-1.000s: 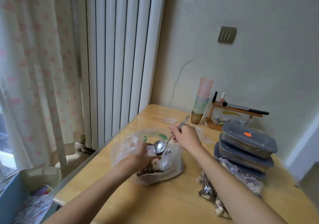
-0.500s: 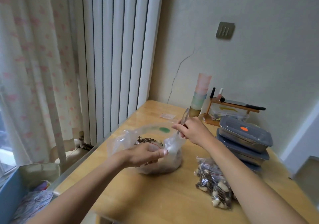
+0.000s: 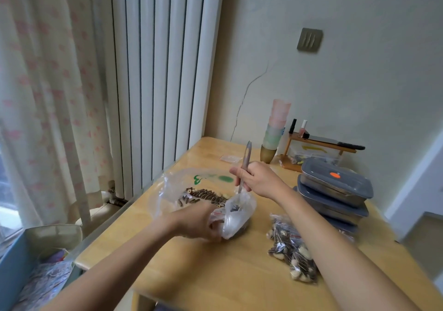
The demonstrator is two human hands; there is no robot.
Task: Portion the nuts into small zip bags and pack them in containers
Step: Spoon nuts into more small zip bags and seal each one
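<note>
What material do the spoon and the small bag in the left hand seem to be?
Spoon: likely metal, grey with a dull shine along its thin handle. Small bag: thin clear plastic, glossy and crumpled; nuts show through it.

Spoon [image 3: 244, 167] bowl hidden inside bag [image 3: 236, 217]

We see a large clear plastic bag [image 3: 182, 186] lying open on the wooden worktop [image 3: 215, 267], with a green print on its film and striped dark seeds [image 3: 206, 194] heaped inside. At its near right side a small clear zip bag [image 3: 236, 219] is held mouth-up, a few seeds in it, and the bowl of a metal spoon [image 3: 244, 167] is dipped into its opening. Filled small bags [image 3: 291, 250] lie to the right. Behind them 3 grey-lidded containers [image 3: 335, 188] are stacked, closed.
</note>
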